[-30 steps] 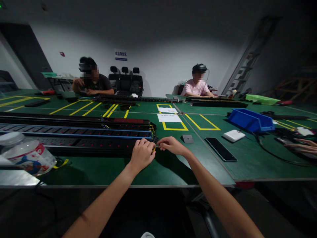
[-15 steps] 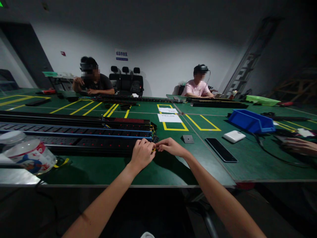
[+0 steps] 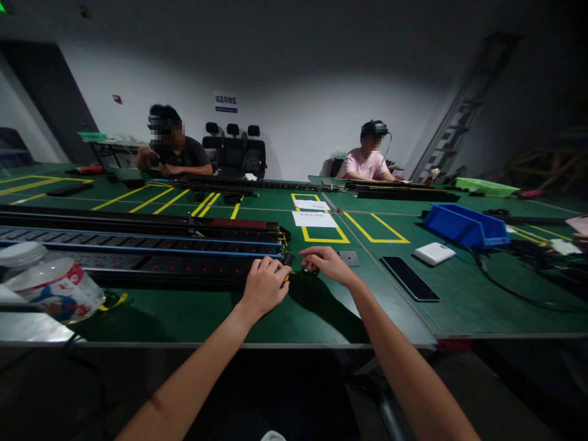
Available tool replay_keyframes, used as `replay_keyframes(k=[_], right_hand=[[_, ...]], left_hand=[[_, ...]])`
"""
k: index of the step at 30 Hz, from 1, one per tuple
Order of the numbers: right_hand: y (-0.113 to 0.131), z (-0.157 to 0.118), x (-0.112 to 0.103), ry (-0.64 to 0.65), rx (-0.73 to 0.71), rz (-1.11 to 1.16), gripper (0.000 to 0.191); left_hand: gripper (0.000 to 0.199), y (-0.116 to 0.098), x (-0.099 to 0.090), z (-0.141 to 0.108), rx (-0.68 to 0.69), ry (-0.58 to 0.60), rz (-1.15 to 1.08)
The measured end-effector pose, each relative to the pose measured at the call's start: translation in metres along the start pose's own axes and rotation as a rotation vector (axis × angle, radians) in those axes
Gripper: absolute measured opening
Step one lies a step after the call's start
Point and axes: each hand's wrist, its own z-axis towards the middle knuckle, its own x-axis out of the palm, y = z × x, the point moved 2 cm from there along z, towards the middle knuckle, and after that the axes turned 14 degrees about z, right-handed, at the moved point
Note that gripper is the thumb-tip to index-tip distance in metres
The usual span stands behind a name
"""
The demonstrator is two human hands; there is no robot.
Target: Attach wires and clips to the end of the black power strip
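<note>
Long black power strips (image 3: 169,264) with rows of red-marked sockets lie side by side at the left, with blue edging between them. My left hand (image 3: 267,286) is closed over the right-hand end of the nearest strip, fingers curled on it. A bit of yellow wire (image 3: 287,277) shows at its fingertips. Just to the right, apart from the strip's end, is my right hand (image 3: 328,264). Its index finger points left and the other fingers are curled. A small dark piece (image 3: 310,270) shows under those fingers; its kind is not clear.
A grey metal plate (image 3: 349,258), a phone (image 3: 410,278), a white box (image 3: 434,253) and a blue bin (image 3: 466,225) stand right. A plastic jar (image 3: 55,288) is at left. Paper sheets (image 3: 315,219) lie ahead. Two people sit across the green table (image 3: 184,321).
My right hand has moved right, away from the left fingertips, and a dark piece now shows beneath it. My left hand stays put. A co-worker's hand at the far right has left its place.
</note>
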Motion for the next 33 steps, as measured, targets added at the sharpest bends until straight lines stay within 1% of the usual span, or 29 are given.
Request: replay_keyframes(k=[2,3,4,7,10,13,15,18,20,23,25,30,33], right_hand=[[0.001,0.0,-0.016,-0.168,-0.049,-0.204,0.036],[0.001,-0.001,-0.023,-0.21,-0.068,-0.294,0.033],[0.0,-0.001,-0.027,-0.224,-0.078,-0.367,0.031],[-0.005,-0.004,-0.033,-0.153,-0.037,-0.486,0.027],[-0.013,-0.005,-0.034,-0.091,0.03,-0.518,0.023],[-0.018,-0.005,-0.037,-0.1,0.062,-0.506,0.017],[-0.021,-0.006,-0.041,-0.104,0.131,-0.475,0.015],[-0.027,-0.008,-0.047,-0.085,0.261,-0.414,0.019],[-0.03,-0.008,-0.049,-0.062,0.268,-0.414,0.022],[-0.032,-0.007,-0.046,-0.018,0.221,-0.46,0.026],[-0.031,-0.006,-0.04,0.021,0.195,-0.474,0.028],[-0.021,-0.005,-0.016,0.122,0.099,-0.41,0.023],[-0.017,-0.005,0.0,0.157,0.049,-0.363,0.022]], left_hand=[[0.021,0.0,0.0,0.0,-0.002,0.002,-0.004],[0.021,0.0,0.0,0.0,-0.003,0.002,-0.007],[0.021,0.0,0.0,0.0,-0.003,0.001,-0.01],[0.021,0.001,0.0,0.0,0.003,-0.004,-0.021],[0.021,0.001,-0.001,0.0,0.007,-0.008,-0.027],[0.021,0.001,0.0,0.0,0.006,-0.011,-0.03],[0.021,0.001,0.0,0.0,0.003,-0.012,-0.033],[0.021,0.0,0.0,0.001,0.0,-0.008,-0.034],[0.02,0.0,0.0,0.001,0.001,-0.002,-0.032],[0.019,0.0,-0.001,0.001,0.0,0.001,-0.027],[0.019,0.0,-0.001,0.001,0.003,0.002,-0.024],[0.019,0.0,0.0,0.001,0.008,0.005,-0.013],[0.02,0.0,0.0,0.002,0.007,0.008,-0.007]])
